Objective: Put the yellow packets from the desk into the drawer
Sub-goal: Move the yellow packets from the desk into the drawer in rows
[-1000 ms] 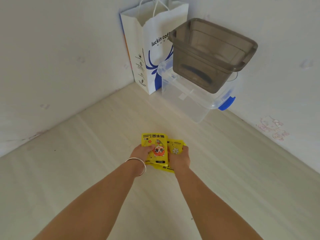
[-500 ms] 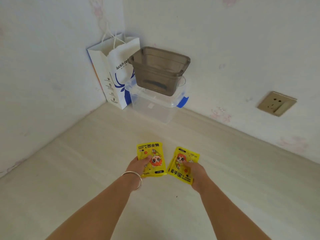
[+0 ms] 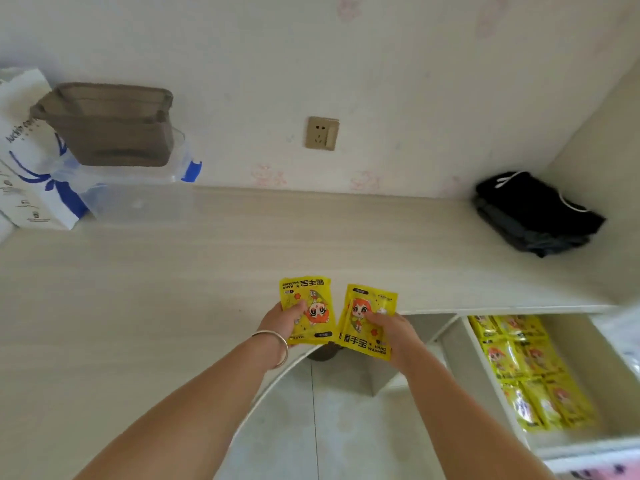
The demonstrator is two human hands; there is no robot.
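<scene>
Over the desk (image 3: 173, 289) edge, fingers gripping separate yellow packets (image 3: 306, 308), drawer (image 3: 588, 368) now visible.

desk (image 3: 138, 289): pale wood-grain laminate, smooth and matt
yellow packets (image 3: 306, 308): glossy printed plastic film, slightly crinkled
packets in drawer (image 3: 530, 368): the same shiny yellow film
bracelet (image 3: 277, 344): polished metal
brown bin (image 3: 114, 126): smoky translucent plastic
clear box (image 3: 138, 199): transparent plastic, blue clips
bag (image 3: 24, 168): white printed paper
black bundle (image 3: 533, 213): soft matt cloth
</scene>
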